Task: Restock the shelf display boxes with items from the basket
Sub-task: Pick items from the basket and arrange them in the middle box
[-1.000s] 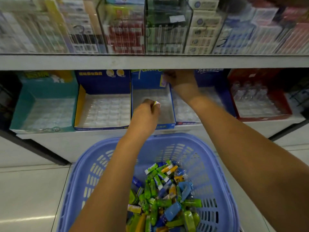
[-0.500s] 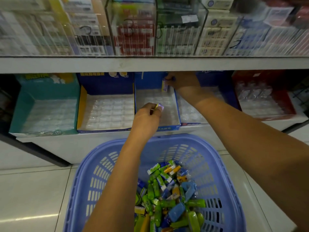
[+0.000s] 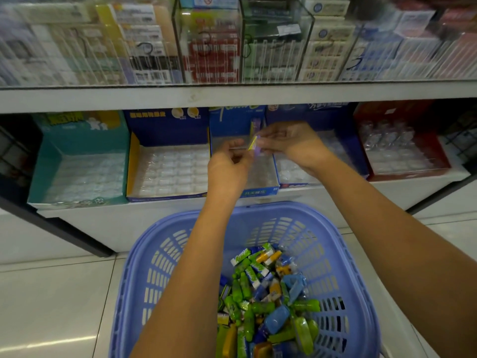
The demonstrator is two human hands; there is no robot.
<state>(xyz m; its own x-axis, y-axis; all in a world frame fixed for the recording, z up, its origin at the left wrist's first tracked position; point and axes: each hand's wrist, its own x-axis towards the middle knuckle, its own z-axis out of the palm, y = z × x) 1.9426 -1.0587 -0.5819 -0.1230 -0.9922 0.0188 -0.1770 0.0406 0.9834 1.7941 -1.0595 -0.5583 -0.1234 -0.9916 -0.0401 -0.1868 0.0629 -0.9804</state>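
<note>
A lilac-blue plastic basket [image 3: 180,244] on the floor below me holds several small green, blue and yellow packs [image 3: 263,295]. Both hands hover over the narrow blue display box [image 3: 260,188] on the lower shelf. A small purple and yellow pack [image 3: 253,146] is pinched between them. My left hand [image 3: 228,164] holds it from the left, and the fingertips of my right hand [image 3: 289,142] hold it from the right. One purple pack [image 3: 255,125] stands upright against the back wall of that box.
Along the lower shelf stand a teal box [image 3: 77,140], a blue box with a yellow side [image 3: 134,161], another blue box [image 3: 322,117] and a red box [image 3: 402,174], each lined with clear trays. Above, a white shelf edge [image 3: 232,95] carries clear cases of cartons.
My right hand came back from the rear of the narrow blue box, leaving a pack standing there. It met my left hand, which rose forward with the purple pack.
</note>
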